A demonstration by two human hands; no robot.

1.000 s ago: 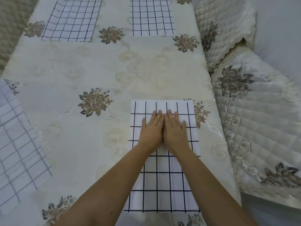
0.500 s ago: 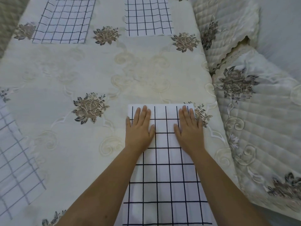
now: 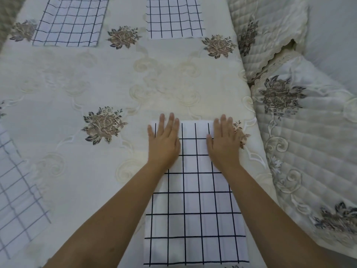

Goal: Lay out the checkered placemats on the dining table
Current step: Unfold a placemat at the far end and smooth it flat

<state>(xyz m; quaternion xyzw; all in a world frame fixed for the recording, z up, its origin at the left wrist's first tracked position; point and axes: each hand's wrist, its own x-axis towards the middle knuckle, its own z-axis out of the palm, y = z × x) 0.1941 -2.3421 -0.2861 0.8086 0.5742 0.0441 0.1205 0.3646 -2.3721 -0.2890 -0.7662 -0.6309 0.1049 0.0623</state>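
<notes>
A white placemat with a black grid [image 3: 195, 206] lies flat on the near right part of the dining table [image 3: 116, 78], which wears a cream cloth with embroidered flowers. My left hand [image 3: 164, 142] presses flat on the mat's far left corner, fingers straight. My right hand [image 3: 225, 143] presses flat on its far right corner, fingertips reaching just past the far edge. Three more checkered placemats lie on the table: one at the far left [image 3: 70, 21], one at the far middle [image 3: 174, 17], one at the near left edge [image 3: 17, 192].
Two chairs with quilted cream covers stand along the table's right side, one far [image 3: 270, 31] and one near [image 3: 309, 151]. The table's right edge runs just beside my right hand.
My hands started side by side at the mat's middle and have slid apart along it to its far corners. The view has shifted slightly forward.
</notes>
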